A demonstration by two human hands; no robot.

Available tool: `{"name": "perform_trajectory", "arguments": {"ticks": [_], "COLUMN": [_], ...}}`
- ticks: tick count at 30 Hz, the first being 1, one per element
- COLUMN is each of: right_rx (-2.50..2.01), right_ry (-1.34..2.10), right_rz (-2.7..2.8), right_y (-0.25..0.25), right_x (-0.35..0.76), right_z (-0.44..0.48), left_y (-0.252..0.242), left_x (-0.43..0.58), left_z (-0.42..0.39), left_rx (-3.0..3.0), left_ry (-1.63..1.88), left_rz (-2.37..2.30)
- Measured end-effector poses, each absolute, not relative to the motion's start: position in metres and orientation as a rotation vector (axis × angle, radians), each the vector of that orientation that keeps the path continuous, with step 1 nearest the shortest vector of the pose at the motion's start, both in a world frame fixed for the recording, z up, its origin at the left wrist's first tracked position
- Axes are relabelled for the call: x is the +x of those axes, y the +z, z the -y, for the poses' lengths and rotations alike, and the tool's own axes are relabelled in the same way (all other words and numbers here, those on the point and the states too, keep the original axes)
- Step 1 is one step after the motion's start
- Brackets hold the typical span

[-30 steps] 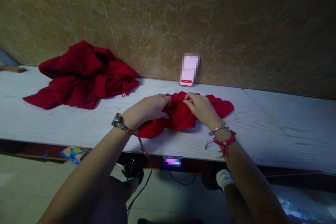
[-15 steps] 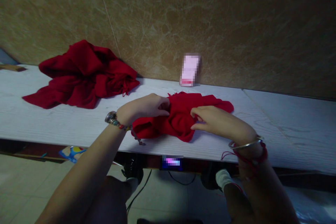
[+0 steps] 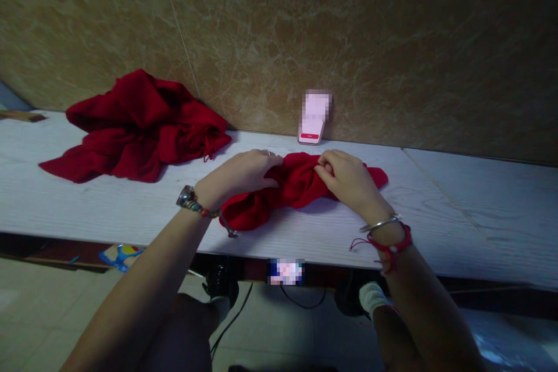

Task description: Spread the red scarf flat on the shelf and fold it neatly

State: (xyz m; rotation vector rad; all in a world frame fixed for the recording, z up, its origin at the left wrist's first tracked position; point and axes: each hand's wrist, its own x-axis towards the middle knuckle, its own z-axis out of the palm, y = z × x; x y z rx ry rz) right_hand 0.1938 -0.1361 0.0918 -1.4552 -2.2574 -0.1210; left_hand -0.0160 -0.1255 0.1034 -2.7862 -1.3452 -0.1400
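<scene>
A piece of red cloth [image 3: 296, 183] lies bunched on the white bench in front of me, one end stretching left under my left wrist and the other off to the right. My left hand [image 3: 248, 171] rests at its left part, thumb spread away from the fingers, with red folds showing between them. Thumb and fingertips of my right hand [image 3: 344, 174] are pinched together on the far edge of the cloth. What lies under both palms is hidden.
A larger crumpled red cloth with fringe [image 3: 143, 128] lies on the bench at left. A lit phone [image 3: 310, 128] leans against the marbled wall [image 3: 261, 40]. Below the bench's front edge are a second lit screen [image 3: 285, 271], a blue-patterned item [image 3: 120, 257] and a black cable [image 3: 233, 317].
My right hand has moved away from me, toward the wall, taking the near part of the cloth with it. The cloth is now narrower, and my left hand's fingers reach farther over it.
</scene>
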Motion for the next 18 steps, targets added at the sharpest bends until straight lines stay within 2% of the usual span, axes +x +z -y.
{"name": "perform_trajectory", "arguments": {"ticks": [4,10,18], "right_rx": [-1.536,-1.616,-1.558], "right_ry": [-0.108,-0.066,-0.069], "right_rz": [2.141,2.169,2.086], "right_y": [0.076,0.055,0.054], "right_x": [0.195,0.195,0.201], "right_z": [0.12,0.106,0.102], "left_y": [0.103,0.099,0.102], "left_x": [-0.016,-0.011,-0.018], "left_z": [0.125,0.124,0.123], "left_rx": [-2.574,-2.499,-2.424], "left_ry": [-0.369,-0.395,-0.669], "left_rz": [1.47,1.457,1.402]}}
